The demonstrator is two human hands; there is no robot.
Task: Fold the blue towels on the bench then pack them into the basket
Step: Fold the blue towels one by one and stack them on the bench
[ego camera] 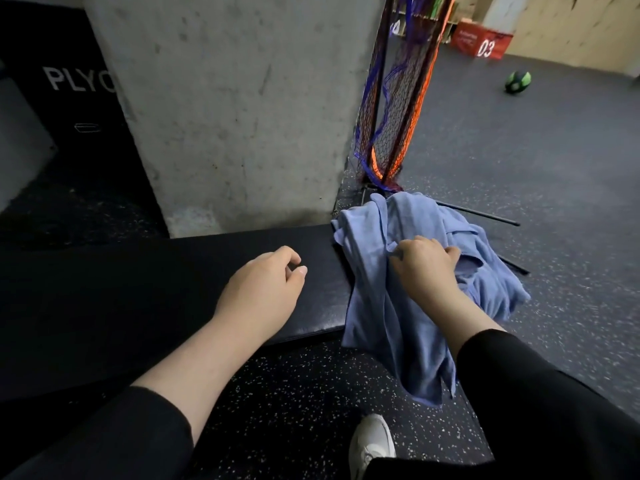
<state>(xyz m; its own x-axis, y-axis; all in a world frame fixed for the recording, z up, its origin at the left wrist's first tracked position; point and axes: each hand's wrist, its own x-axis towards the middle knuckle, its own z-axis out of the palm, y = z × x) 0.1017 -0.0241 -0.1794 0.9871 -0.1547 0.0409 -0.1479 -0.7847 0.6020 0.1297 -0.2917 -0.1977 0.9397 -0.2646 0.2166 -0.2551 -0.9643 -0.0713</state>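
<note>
Right hand clamped on crumpled blue towels draped over the right end of the black desk. Left hand loosely curled, empty, above the desk pad. Behind: concrete pillar, orange-and-purple net. Farther off: green ball, red box.

The right hand presses into the heap of blue towels, and its fingertips sink into the folds, so how many layers it grips cannot be told. How many towels make the heap is unclear too. The concrete pillar covers the end of the white lettering "PLYO" at the upper left. The white shoe is cut off by the bottom edge. The red box at upper right is blurred.
</note>
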